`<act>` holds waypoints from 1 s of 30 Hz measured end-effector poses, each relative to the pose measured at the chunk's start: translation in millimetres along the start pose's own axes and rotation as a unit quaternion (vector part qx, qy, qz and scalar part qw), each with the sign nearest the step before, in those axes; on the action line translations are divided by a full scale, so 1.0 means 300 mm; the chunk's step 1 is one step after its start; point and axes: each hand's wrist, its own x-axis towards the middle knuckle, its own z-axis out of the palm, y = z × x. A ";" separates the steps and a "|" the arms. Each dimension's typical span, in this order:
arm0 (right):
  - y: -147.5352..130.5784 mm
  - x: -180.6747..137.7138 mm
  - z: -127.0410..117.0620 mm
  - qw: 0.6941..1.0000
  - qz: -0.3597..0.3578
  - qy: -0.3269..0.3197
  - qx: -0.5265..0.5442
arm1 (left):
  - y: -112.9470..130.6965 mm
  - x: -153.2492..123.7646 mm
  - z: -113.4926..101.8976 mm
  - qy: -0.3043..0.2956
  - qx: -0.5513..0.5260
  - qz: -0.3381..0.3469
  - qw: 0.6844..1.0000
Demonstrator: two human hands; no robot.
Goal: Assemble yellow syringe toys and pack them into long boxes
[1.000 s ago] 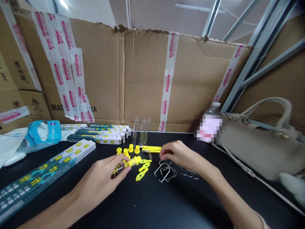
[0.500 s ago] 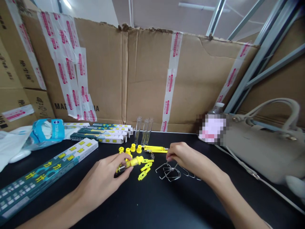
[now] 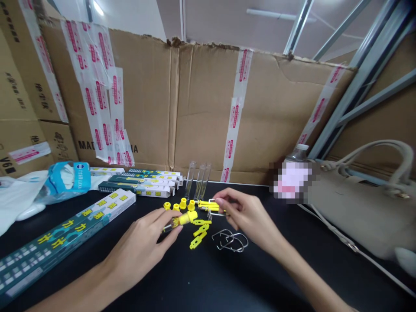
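My left hand [image 3: 141,245] is closed around a clear tube with a yellow cap [image 3: 187,217], its capped end tilted up to the right. Between the fingertips of my right hand [image 3: 243,210] is a bent metal wire hook [image 3: 218,214], pointing left toward the cap. Below that hand several more wire hooks [image 3: 230,241] lie tangled on the black table. Flat yellow plastic pieces [image 3: 199,237] lie just right of my left hand. Behind them are loose yellow caps [image 3: 183,203] and yellow rods [image 3: 208,203], partly covered by my right fingers.
Clear tubes [image 3: 202,181] stand upright at the back. Printed cartons [image 3: 143,184] are stacked left of them, with a long green box [image 3: 69,227] in front. A blue plastic packet [image 3: 68,177] lies far left. A blurred bottle [image 3: 300,152] and beige handbag [image 3: 360,206] stand right.
My right hand has lifted a wire hook off the pile and moved slightly up and left, toward the tube. My left hand still holds the tube. The view has shifted slightly.
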 end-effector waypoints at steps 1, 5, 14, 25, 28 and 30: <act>-0.012 -0.008 0.033 1.000 -0.010 0.003 0.023 | 0.001 -0.001 0.000 0.000 -0.002 0.004 1.000; -0.020 -0.043 0.136 0.995 -0.089 0.012 -0.043 | -0.001 -0.008 0.006 -0.001 -0.017 0.009 1.000; -0.002 -0.061 0.175 0.960 -0.187 0.024 -0.206 | -0.005 -0.011 0.010 -0.021 -0.055 -0.008 0.998; -0.008 -0.054 0.191 0.979 -0.015 -0.006 0.204 | 0.015 -0.007 -0.001 -0.039 -0.073 -0.023 0.996; -0.025 -0.056 0.194 0.967 -0.015 -0.014 0.254 | 0.010 -0.009 0.000 -0.035 -0.083 -0.026 0.996; -0.031 -0.057 0.194 0.967 -0.018 -0.021 0.255 | 0.007 -0.010 0.002 -0.037 -0.087 -0.024 0.995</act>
